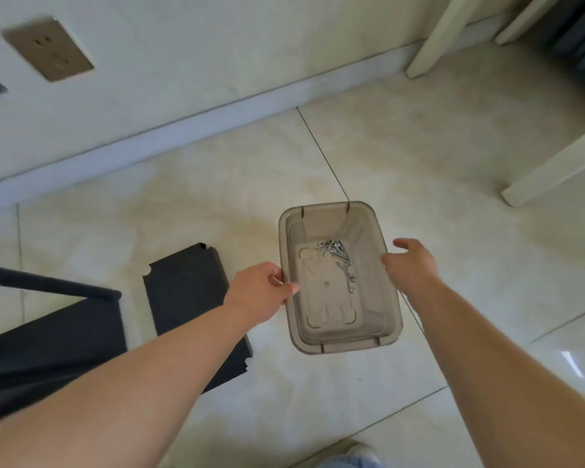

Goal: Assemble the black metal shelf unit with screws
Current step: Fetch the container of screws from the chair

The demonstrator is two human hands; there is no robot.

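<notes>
A clear brownish plastic bin (338,339) sits between my hands over the tiled floor. Several silver screws (335,249) and a small wrench (347,275) lie in its far half. My left hand (262,290) grips the bin's left rim, thumb over the edge. My right hand (412,265) lies against the right rim with fingers loosely spread. A flat black metal shelf panel (186,292) with notched corners lies on the floor to the left, partly under my left forearm. More black shelf parts (51,336), a bar and a panel, are at the far left.
A wall with a grey baseboard (190,130) runs across the back, with a metal socket plate (48,49) on it. Cream furniture legs (433,38) stand at the upper right. A shoe tip (362,450) shows at the bottom edge.
</notes>
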